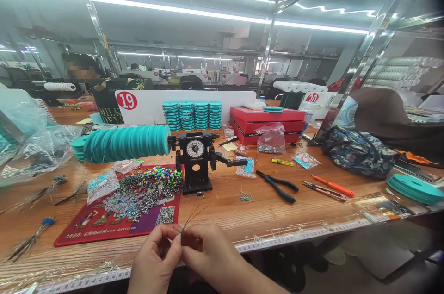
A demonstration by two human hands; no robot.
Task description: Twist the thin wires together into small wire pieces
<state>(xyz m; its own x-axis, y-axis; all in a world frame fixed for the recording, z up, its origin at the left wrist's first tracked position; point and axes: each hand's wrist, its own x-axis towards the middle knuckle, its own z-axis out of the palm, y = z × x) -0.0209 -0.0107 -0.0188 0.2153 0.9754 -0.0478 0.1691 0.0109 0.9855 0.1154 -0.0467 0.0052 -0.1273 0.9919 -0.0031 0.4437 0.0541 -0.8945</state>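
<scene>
My left hand (157,254) and my right hand (210,248) meet just above the table's front edge, fingertips pinched close together. Between them are thin strands of fishing line (193,214), whose free ends stick up and to the right. A tiny green piece shows at the pinch, too small to name. Just beyond my hands lies a red mat (104,231) bearing metal swivels (147,197), clear sleeves and coloured beads (162,175). Behind it stands a black hand-crank winder (196,164) with a row of turquoise foam spools (133,143) on its shaft.
Black pliers (277,186), tweezers (324,190), an orange pointed tool (335,186) and short green tubes (246,195) lie rightward. Stacked spools (192,115) and a red box (267,122) stand behind. A floral bag (357,150) sits right. Another person sits far left.
</scene>
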